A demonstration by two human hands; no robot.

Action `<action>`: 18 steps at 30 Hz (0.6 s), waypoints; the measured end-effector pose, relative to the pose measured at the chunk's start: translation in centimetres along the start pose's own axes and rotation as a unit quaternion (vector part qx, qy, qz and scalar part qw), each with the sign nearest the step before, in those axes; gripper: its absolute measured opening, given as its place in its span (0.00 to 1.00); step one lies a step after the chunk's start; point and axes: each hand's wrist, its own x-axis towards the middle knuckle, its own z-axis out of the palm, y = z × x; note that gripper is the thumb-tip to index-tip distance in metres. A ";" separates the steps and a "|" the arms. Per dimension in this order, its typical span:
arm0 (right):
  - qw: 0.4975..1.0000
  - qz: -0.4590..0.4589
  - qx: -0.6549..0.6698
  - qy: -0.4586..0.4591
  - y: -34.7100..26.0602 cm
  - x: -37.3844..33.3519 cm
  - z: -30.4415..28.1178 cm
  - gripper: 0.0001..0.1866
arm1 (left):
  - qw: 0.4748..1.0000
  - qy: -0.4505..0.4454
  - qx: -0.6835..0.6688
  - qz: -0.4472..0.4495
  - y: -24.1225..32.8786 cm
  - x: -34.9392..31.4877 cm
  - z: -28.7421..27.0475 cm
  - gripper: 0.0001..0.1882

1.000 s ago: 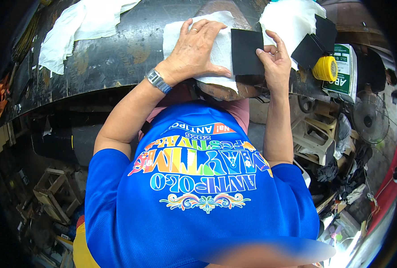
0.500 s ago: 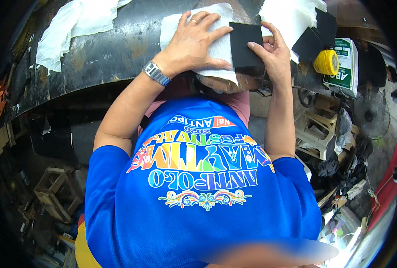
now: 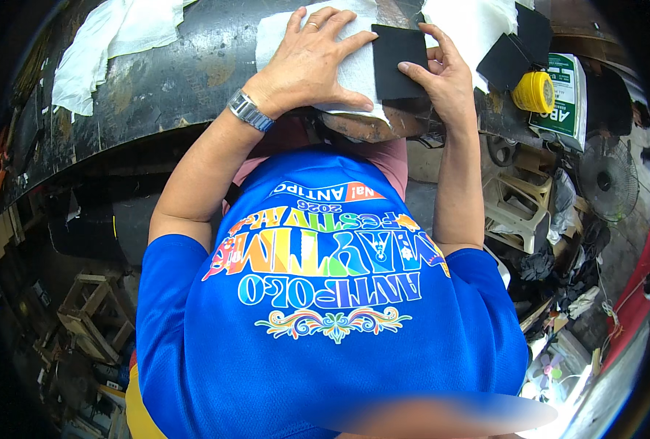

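Note:
My left hand (image 3: 312,62) lies spread flat on a white cloth-like sheet (image 3: 274,36) at the near edge of the dark worktable. Its index fingertip reaches the left edge of a black square piece (image 3: 394,62) of sheet material, whose exact kind I cannot tell. My right hand (image 3: 446,80) holds that piece by its right edge, thumb on top and the other fingers beyond and partly under it. The black piece overlaps the right side of the white sheet.
More white sheets (image 3: 120,36) lie at the left of the worktable (image 3: 171,88). At the right are another white sheet (image 3: 479,29), black pieces (image 3: 504,62), a yellow tub (image 3: 533,92) and a green-and-white can (image 3: 570,110). Below stand plastic stools (image 3: 519,212) and a fan (image 3: 609,179).
The whole view has shifted slightly, so the table and hands appear a little higher. Both hands keep nearly the same pose, with the right still on the black piece.

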 end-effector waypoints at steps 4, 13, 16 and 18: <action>0.998 -0.021 -0.053 0.000 -0.3 -0.2 0.5 0.38 | 0.999 -0.008 -0.034 -0.006 0.0 0.0 -0.2 0.53; 0.935 -0.199 -0.268 0.118 -1.7 -2.3 1.1 0.41 | 1.000 -0.012 -0.024 -0.006 0.0 0.1 -0.2 0.53; 0.920 -0.185 -0.309 0.157 -2.1 -5.4 -1.5 0.41 | 1.000 0.003 0.006 0.006 0.0 0.1 -0.3 0.55; 0.938 -0.045 -0.339 0.059 -2.0 -8.4 -3.6 0.40 | 1.000 0.011 -0.017 0.005 -0.1 0.1 -0.3 0.57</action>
